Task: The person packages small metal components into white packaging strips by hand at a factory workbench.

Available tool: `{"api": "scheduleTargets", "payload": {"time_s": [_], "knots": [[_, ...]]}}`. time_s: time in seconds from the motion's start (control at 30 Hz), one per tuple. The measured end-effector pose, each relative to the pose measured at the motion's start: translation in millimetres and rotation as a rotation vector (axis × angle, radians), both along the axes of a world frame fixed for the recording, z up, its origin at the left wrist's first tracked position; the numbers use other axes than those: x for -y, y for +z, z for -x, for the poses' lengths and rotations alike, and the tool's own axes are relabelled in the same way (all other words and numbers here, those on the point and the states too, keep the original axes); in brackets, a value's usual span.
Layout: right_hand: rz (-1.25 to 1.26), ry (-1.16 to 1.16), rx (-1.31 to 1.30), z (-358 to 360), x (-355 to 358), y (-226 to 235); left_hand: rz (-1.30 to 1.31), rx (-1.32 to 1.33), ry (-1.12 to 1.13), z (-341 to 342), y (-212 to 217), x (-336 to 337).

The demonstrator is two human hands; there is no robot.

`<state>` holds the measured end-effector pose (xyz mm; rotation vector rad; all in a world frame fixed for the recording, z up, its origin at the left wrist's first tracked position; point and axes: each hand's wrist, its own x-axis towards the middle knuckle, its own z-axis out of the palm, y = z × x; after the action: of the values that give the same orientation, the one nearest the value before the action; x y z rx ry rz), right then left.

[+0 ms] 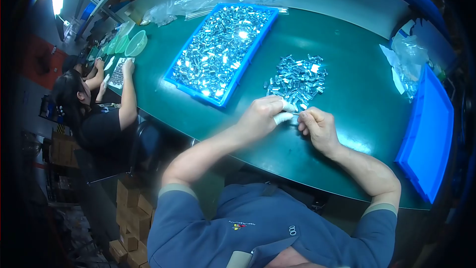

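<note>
Narrow pinch grip: the left hand (263, 114), with white covers (283, 118) on thumb and forefinger, appears to hold a small metal piece (296, 114). The right hand (320, 129) meets its other end, fingertips bunched; whether that grip closes on it too, I cannot tell. The piece sits between the hands, just short of a loose pile of shiny parts (297, 80) on the green worktop (352, 89). Smooth covers could let it slip among its lookalikes; a stray knuckle could scatter the pile, and a knock to the heaped blue tray (252, 59) might spill more.
</note>
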<state>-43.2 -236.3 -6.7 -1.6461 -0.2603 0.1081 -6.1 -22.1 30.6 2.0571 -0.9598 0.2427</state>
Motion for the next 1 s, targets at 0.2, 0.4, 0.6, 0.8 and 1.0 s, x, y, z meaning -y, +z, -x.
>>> {"api": "scheduleTargets", "payload": {"time_s": [0.2, 0.4, 0.6, 0.8, 1.0], "knots": [[-0.053, -0.098, 0.010, -5.9, 2.3, -0.3, -0.082, 0.152, 0.352, -46.7, 33.9, -71.0], [-0.032, -0.048, -0.009, -0.4, 0.1, -7.1, -0.247, 0.170, 0.780, -152.4, 50.7, -147.1], [0.022, -0.033, -0.074, -7.7, 0.1, -3.2, -0.331, 0.335, 0.708, -146.5, 41.2, -132.1], [-0.023, -0.006, -0.112, -10.9, 6.1, -6.3, -0.509, 0.154, 0.204, -63.6, 2.2, -47.7], [-0.021, 0.022, -0.129, -8.7, 3.2, -3.7, -0.468, 0.094, 0.176, -47.1, -16.9, -56.8]]}}
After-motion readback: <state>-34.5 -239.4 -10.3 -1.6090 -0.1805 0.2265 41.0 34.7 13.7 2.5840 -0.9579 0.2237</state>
